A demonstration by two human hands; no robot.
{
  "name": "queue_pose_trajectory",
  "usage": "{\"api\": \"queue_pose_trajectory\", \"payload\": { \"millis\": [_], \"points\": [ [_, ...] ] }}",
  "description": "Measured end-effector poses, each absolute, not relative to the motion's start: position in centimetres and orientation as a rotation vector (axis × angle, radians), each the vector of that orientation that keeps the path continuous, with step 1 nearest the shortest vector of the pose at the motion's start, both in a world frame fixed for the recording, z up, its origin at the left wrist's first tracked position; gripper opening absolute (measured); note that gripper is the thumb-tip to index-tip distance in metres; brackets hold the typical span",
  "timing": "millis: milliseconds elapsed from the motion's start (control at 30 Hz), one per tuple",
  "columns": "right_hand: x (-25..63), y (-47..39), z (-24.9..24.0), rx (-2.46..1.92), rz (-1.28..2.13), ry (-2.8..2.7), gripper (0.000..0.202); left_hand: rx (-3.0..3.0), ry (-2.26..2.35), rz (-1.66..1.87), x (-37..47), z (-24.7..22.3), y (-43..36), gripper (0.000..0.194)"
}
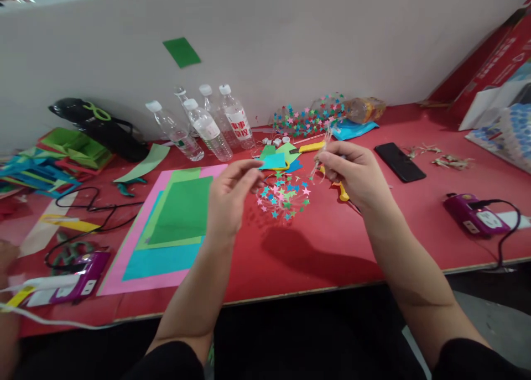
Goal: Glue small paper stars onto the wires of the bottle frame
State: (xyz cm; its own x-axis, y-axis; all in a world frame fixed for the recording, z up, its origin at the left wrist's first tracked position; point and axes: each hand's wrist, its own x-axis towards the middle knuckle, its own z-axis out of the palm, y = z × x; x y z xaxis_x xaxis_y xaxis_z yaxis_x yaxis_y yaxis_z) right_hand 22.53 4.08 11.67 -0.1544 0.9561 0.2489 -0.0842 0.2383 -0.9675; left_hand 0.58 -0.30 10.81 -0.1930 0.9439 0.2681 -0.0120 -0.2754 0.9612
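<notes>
My right hand point(347, 168) is closed in a pinch around a bundle of thin pale strands point(322, 154), which stick out above and below the fingers. Across from it, my left hand point(232, 192) has thumb and fingertips pressed together; whatever they hold, if anything, is too small to make out. Between and below both hands, a round spray of small paper stars point(284, 197) in pink, green and blue rests on the red table. Behind my left fingertips lies a small blue paper piece point(274, 160). Partly hidden below my right hand is a yellow-handled tool point(343, 193).
Coloured paper sheets point(182, 211) lie left. Several plastic bottles point(209, 126) stand along the partition, near a star-covered clear bottle point(307, 117) on its side. A black phone point(400, 161), twine scraps point(450, 161) and a purple power strip point(477, 215) are right. Another person's hand point(7, 258) shows far left.
</notes>
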Motion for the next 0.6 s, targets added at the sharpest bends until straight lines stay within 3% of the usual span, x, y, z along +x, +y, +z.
{"api": "queue_pose_trajectory", "payload": {
  "millis": [133,267,400,600],
  "points": [
    [24.9,5.6,9.3,-0.952,1.231,-1.206,0.016,0.872,1.243,1.842,-2.9,6.5,-1.8,0.017],
    [25.2,7.0,5.3,-1.124,1.398,-1.151,0.022,0.98,1.452,1.297,-3.0,0.6,-2.3,0.041],
    [24.2,7.3,2.7,-1.134,1.461,-1.15,0.024,1.058,1.479,1.23,-0.5,-2.5,-0.6,0.061],
    [24.4,7.5,1.5,-1.122,1.416,-1.095,0.022,0.974,1.543,1.249,1.9,-4.0,1.8,0.052]
  ]
}}
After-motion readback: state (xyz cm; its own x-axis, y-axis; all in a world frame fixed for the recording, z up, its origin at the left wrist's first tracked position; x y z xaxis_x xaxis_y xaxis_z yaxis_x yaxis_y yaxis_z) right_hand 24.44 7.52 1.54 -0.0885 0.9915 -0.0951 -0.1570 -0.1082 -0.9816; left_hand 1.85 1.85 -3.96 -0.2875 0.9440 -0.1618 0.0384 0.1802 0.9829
